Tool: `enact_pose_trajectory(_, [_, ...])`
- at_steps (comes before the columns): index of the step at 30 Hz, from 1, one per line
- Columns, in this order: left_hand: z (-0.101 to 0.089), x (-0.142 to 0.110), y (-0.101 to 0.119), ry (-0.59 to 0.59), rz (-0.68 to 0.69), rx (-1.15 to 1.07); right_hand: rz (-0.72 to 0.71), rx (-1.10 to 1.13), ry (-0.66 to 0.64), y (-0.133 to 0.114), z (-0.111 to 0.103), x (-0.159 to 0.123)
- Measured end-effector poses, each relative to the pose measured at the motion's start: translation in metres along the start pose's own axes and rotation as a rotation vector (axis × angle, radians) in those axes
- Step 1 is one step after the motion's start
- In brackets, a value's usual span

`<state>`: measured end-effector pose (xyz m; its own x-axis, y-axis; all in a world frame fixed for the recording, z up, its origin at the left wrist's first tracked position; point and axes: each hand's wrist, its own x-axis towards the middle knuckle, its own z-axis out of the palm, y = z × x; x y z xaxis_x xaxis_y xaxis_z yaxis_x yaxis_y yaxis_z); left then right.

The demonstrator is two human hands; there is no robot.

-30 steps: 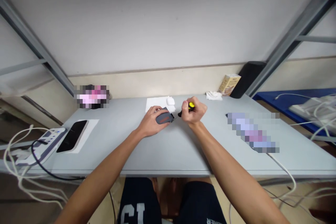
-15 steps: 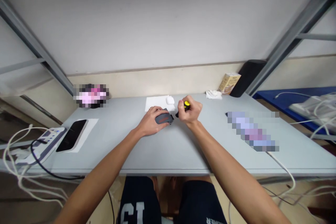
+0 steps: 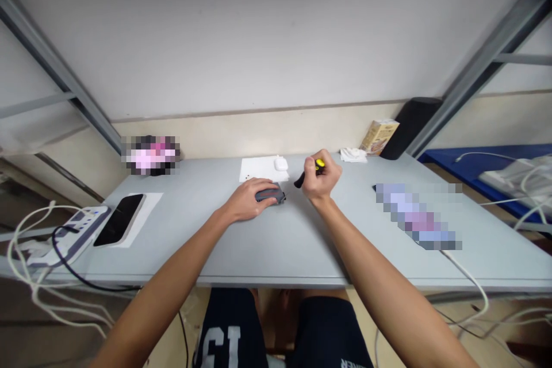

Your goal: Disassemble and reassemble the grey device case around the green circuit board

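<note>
My left hand [image 3: 251, 199] is closed over a dark grey computer mouse [image 3: 271, 194] with a reddish strip, which lies on the desk. The fingers cover its left part, and its right end shows. In my right hand [image 3: 322, 176], a fist is wrapped round the black and yellow handle of a screwdriver [image 3: 319, 165]. Its thin shaft points left toward the mouse, with the tip blurred and apart from it. Just behind the mouse lies a white sheet of paper [image 3: 261, 168], with several tiny dark specks and a white earbud case [image 3: 280, 164] on it.
A phone [image 3: 121, 220] and a power strip [image 3: 81, 236] with cables lie at the left. On the right are a blurred-out flat device [image 3: 416, 217] with a white cable, crumpled tissue [image 3: 353, 154], a yellow box [image 3: 379, 137] and a black cylinder [image 3: 409, 129].
My right hand has drawn the screwdriver to the right and slightly up, away from the mouse. The mouse now sits flatter under my left hand, and specks on the paper have come into sight.
</note>
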<state>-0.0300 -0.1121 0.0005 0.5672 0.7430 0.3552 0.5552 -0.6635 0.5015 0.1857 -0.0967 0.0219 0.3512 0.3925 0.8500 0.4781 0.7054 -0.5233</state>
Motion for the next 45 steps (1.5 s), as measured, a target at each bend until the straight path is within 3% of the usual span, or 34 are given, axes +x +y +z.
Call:
enact_pose_trajectory(6, [-0.005, 0.000, 0.009, -0.034, -0.004, 0.006, 0.291, 0.036, 0.182, 0.009, 0.004, 0.011])
enact_pose_trajectory(10, [-0.001, 0.001, 0.010, 0.009, -0.053, -0.044, 0.378, -0.001, 0.082, 0.013, 0.009, 0.006])
enact_pose_trajectory(15, [0.005, 0.004, -0.001, 0.141, -0.124, -0.119, 0.432, 0.004, -0.043, 0.010, 0.015, -0.007])
enact_pose_trajectory(28, [-0.003, 0.007, -0.020, 0.194, -0.236, -0.104, 0.572, 0.121, -0.046, 0.017, 0.024, -0.015])
enact_pose_trajectory(36, [-0.022, 0.003, -0.049, 0.297, -0.310, 0.245, 0.592, 0.118, -0.037, 0.027, 0.025, -0.017])
enact_pose_trajectory(45, [-0.020, -0.001, -0.074, 0.193, -0.340, 0.319, 0.635, 0.097, 0.028, 0.034, 0.025, -0.013])
